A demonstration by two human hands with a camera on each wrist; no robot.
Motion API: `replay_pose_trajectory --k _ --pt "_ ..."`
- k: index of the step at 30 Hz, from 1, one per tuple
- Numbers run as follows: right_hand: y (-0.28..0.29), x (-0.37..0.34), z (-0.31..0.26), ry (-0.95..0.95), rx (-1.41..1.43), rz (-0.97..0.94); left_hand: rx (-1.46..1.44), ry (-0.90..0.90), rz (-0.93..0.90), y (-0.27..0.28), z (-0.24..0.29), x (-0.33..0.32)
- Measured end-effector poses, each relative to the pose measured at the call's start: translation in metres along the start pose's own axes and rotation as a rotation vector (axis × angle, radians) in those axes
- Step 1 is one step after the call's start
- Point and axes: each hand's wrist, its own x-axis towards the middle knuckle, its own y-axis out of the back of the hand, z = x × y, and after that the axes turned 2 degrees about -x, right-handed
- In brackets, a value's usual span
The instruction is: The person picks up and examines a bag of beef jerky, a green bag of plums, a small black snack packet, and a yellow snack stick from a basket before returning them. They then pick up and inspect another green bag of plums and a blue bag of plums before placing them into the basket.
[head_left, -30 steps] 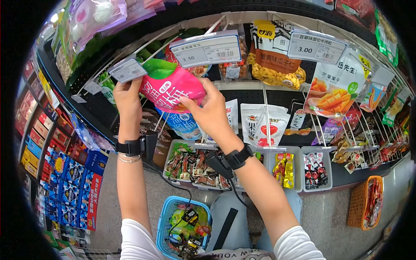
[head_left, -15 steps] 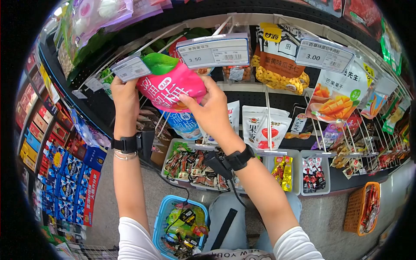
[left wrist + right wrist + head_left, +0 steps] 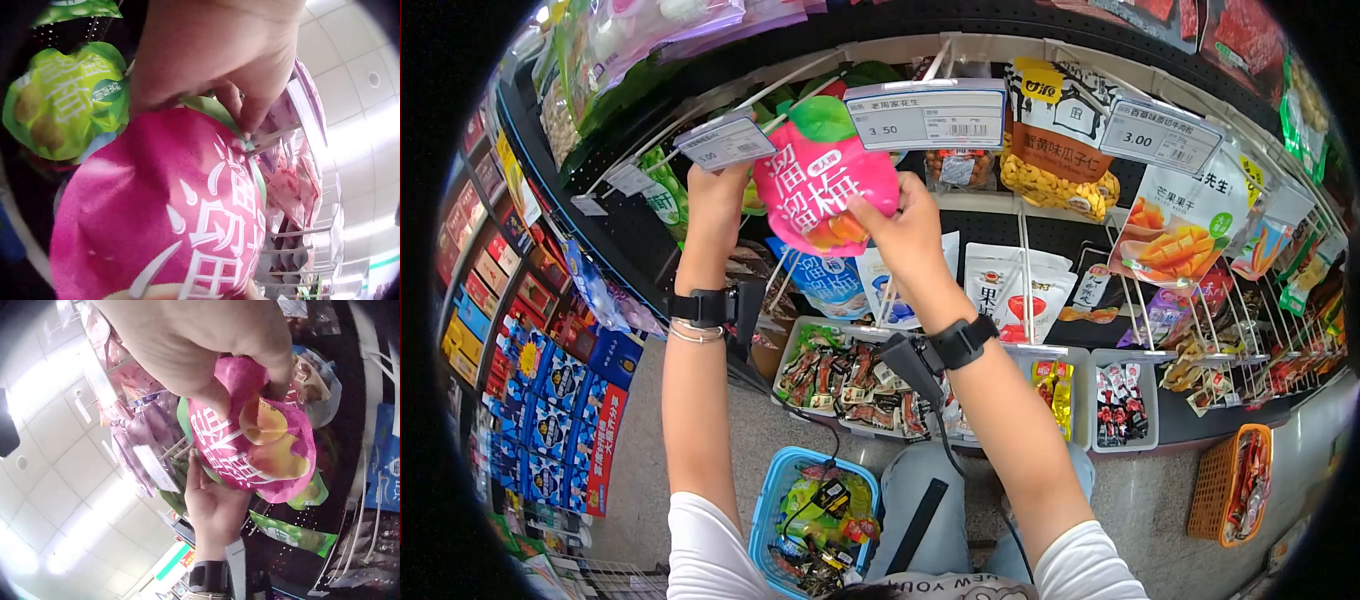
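Note:
In the head view a pink packet (image 3: 825,185) with a green leaf top is beside a metal rod. My right hand (image 3: 910,240) grips its right edge, thumb in front and fingers behind; the right wrist view shows this hand (image 3: 212,356) pinching the packet (image 3: 219,450). Just under a price tag (image 3: 725,142) is my left hand (image 3: 720,205), its fingertips partly covered. Seen from the left wrist, the fingertips of this hand (image 3: 219,56) are at the rod and the leaf edge of the packet (image 3: 144,194); whether they pinch anything is unclear.
Rods with price tags (image 3: 925,120) stick out around my hands. Nut packets (image 3: 1055,150) and mango packets (image 3: 1170,220) hang to the right. Trays of small snacks (image 3: 860,385) line the shelf below. A blue basket (image 3: 775,490) with snacks stands near my legs, an orange basket (image 3: 1205,500) at the right.
The pink packet has turned more upright and shifted right, away from my left hand, with my right hand still gripping it. My left hand has stayed by the price tag.

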Motion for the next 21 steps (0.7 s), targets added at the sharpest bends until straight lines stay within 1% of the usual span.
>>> replay_pose_trajectory --k 1,3,4,5,6,7,8,10,12,13,14,16,17,18,20,21 --pt "-0.001 0.003 -0.002 -0.028 0.017 0.026 0.050 -0.008 0.034 -0.004 0.000 -0.004" --pt "-0.004 0.016 0.011 -0.075 -0.015 0.104 0.087 -0.060 0.044 -0.008 -0.004 -0.012" --pt "-0.006 0.021 0.016 -0.101 -0.031 0.141 0.131 -0.106 0.005 -0.013 -0.002 -0.019" --pt "-0.009 0.026 0.021 -0.086 0.000 0.176 0.188 -0.150 -0.012 -0.009 -0.012 -0.020" --pt "-0.010 0.033 0.029 -0.064 -0.062 0.235 0.246 -0.194 -0.028 -0.005 -0.021 -0.021" --pt "-0.011 0.042 0.035 -0.040 -0.123 0.294 0.188 -0.214 -0.005 -0.009 -0.017 -0.028" --pt "-0.011 0.050 0.041 -0.017 -0.184 0.355 0.192 -0.157 -0.046 -0.010 -0.008 -0.035" --pt "-0.010 0.057 0.035 0.046 -0.513 0.409 0.174 -0.250 -0.103 -0.007 -0.001 -0.047" --pt "-0.008 0.057 0.030 0.022 -0.627 0.365 0.212 -0.212 -0.093 0.003 0.005 -0.061" --pt "-0.005 0.058 0.038 0.015 -0.590 0.361 0.230 -0.192 -0.087 0.009 0.008 -0.069" --pt "0.000 0.060 0.046 -0.037 -0.492 0.338 0.249 -0.159 -0.070 0.015 0.011 -0.077" --pt "-0.010 0.034 0.019 0.112 -0.685 0.441 0.290 -0.084 -0.035 0.029 0.019 -0.099" --pt "-0.012 0.023 0.011 0.239 -0.715 0.432 0.399 -0.086 -0.004 0.033 0.028 -0.114" --pt "-0.014 0.013 0.006 0.390 -0.715 0.412 0.376 -0.041 -0.005 0.040 0.033 -0.128" --pt "-0.031 -0.026 -0.026 0.356 -0.562 0.269 0.331 0.063 0.009 0.057 0.038 -0.162" --pt "-0.042 -0.048 -0.038 0.308 -0.492 0.181 0.268 0.143 0.018 0.066 0.042 -0.180"
